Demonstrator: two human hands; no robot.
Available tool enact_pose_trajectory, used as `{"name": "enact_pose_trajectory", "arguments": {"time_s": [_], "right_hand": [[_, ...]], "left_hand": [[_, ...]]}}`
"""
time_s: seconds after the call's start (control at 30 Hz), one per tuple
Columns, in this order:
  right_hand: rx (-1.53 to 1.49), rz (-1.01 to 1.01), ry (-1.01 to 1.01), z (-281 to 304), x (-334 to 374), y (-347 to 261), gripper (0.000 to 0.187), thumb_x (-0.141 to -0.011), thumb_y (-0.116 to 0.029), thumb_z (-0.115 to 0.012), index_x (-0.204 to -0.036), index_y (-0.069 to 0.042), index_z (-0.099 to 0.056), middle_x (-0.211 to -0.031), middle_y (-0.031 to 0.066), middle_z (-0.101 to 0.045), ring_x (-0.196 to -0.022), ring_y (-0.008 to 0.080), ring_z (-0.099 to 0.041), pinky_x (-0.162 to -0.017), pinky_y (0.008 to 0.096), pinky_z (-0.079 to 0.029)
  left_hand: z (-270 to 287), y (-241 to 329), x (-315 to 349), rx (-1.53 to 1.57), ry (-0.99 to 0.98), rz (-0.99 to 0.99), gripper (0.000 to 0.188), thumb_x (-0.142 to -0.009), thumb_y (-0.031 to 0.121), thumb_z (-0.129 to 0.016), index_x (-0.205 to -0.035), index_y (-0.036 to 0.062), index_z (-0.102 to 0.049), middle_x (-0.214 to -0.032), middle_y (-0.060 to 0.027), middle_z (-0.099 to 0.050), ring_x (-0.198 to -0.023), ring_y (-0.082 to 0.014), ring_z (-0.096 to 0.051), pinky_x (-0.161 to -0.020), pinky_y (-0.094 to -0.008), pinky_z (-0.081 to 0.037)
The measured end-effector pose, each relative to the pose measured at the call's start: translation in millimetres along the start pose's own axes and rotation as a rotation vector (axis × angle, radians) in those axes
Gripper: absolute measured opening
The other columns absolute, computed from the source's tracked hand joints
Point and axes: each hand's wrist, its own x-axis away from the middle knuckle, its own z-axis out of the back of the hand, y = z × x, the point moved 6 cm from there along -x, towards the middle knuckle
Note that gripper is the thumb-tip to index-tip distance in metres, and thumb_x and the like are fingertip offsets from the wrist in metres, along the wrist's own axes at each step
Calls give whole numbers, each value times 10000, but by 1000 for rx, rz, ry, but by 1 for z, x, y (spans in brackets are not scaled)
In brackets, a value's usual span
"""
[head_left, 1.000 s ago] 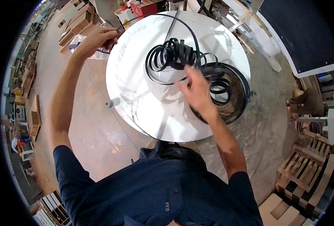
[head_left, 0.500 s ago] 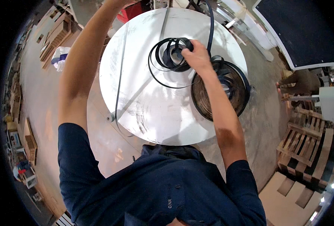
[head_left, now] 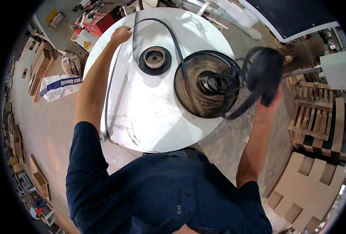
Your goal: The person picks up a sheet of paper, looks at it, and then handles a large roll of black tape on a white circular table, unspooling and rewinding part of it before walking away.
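Note:
A round white tabletop (head_left: 142,117) fills the middle of the head view. My left hand (head_left: 121,35) is closed at its far left edge on a dark flat strip (head_left: 169,30), which arches across to the large wound coil (head_left: 186,99) on the table's right. Off the right edge, my right hand (head_left: 268,107) grips a bundle of loose black strip loops (head_left: 264,68), smeared by motion. Some of those loops trail back over the coil's middle. A small round hub (head_left: 155,59) with a dark base stands bare, left of the coil.
A crumpled white and blue sack (head_left: 60,87) lies on the floor at left, near stacked boards (head_left: 42,62). A red box (head_left: 99,23) sits beyond the table. Wooden pallets (head_left: 313,111) and a large cut-out board (head_left: 303,187) are at right. A dark panel (head_left: 293,15) borders the far right.
My right hand has lifted the black loops off the small hub and swung them right, past the table's edge. My left hand has come nearer, into view, at the far left edge.

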Motion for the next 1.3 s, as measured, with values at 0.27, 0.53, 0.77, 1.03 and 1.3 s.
{"name": "enact_pose_trajectory", "arguments": {"time_s": [0.27, 0.53, 0.77, 1.03, 1.3], "right_hand": [[93, 25, 209, 34, -20, -5, 436, -882, -248, -617, -1265, -61, -518, -1164, 82, -592, -1030, 241, -576, -854, 373, -481], [196, -133, 138, 52, -37, 37, 228, -868, -105, -636, -1070, -6, -600, -968, 58, -654, -853, 146, -630, -706, 297, -519], [59, -200, -207, 17, -21, 57, 236, -916, -145, -589, -1102, -3, -617, -990, 50, -648, -885, 127, -618, -771, 298, -507], [226, -255, -370, 5, -35, 70, 344, -925, -265, -587, -1144, 0, -606, -1047, 66, -646, -934, 149, -609, -819, 304, -493], [740, -199, -46, 105, -17, 89, 372, -873, -248, -660, -1136, 9, -605, -994, 77, -664, -884, 140, -617, -772, 281, -504]], "left_hand": [[37, 96, 80, -92, 336, -76, 564, -815, 331, -653, -1306, 97, -502, -1347, -240, -437, -1242, -407, -410, -1026, -496, -323], [38, 283, 175, 1408, -393, -102, 669, -873, 396, -639, -1364, -2, -419, -1278, -144, -533, -1167, -247, -518, -991, -358, -396], [14, 309, 159, 1461, -304, 89, 735, -868, 283, -658, -1404, -46, -279, -1207, -170, -558, -1042, -211, -584, -897, -336, -477], [25, 274, 140, 1723, -246, 267, 234, -902, 21, -508, -1118, -43, -572, -827, -123, -620, -697, -182, -616, -638, -282, -530], [29, 208, 171, 1938, -192, 376, 210, -950, 98, -470, -1103, -17, -558, -747, -45, -511, -652, -146, -504, -599, -259, -447]]}}
